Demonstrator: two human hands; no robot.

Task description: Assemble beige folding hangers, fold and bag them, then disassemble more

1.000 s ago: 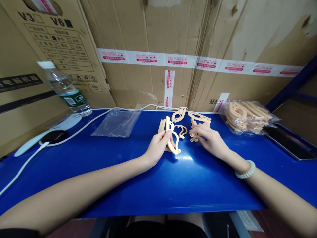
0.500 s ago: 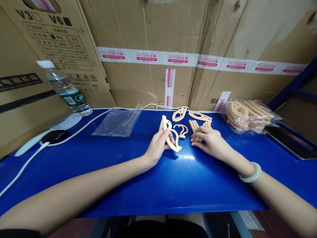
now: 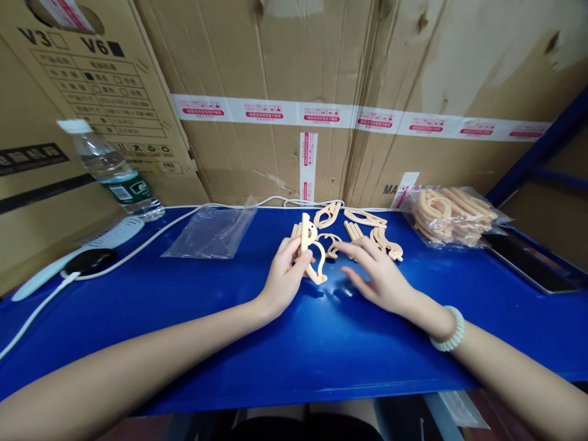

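Observation:
My left hand (image 3: pixel 285 277) is closed around a beige curved piece (image 3: pixel 320 271), which looks like part of a folding hanger and is raised off the table. Its straight edge stands nearly upright, with a round hole near the top. To the right, my right hand (image 3: pixel 383 275) has its fingers apart and nothing visible in them. Close beyond its fingertips lie beige straight strips (image 3: pixel 353 230) and a hook-shaped piece (image 3: pixel 329 240), partly hidden. Beige curved hooks (image 3: pixel 390 248) are grouped behind the right hand. Farther back are two beige looped pieces (image 3: pixel 327 215).
On the blue table (image 3: pixel 275 361) lie a flat clear bag (image 3: pixel 211 231), a filled bag of beige parts (image 3: pixel 452 214) and a dark phone-like slab (image 3: pixel 528 263). At left are a water bottle (image 3: pixel 122 184), a brush (image 3: pixel 114 236) and a white cable (image 3: pixel 37 312). Cardboard boxes (image 3: pixel 257 147) stand behind.
My right hand has moved left from the strips and hooks toward my left hand, its fingers spreading. My left hand still holds the beige piece, turned slightly. The view has shifted a little.

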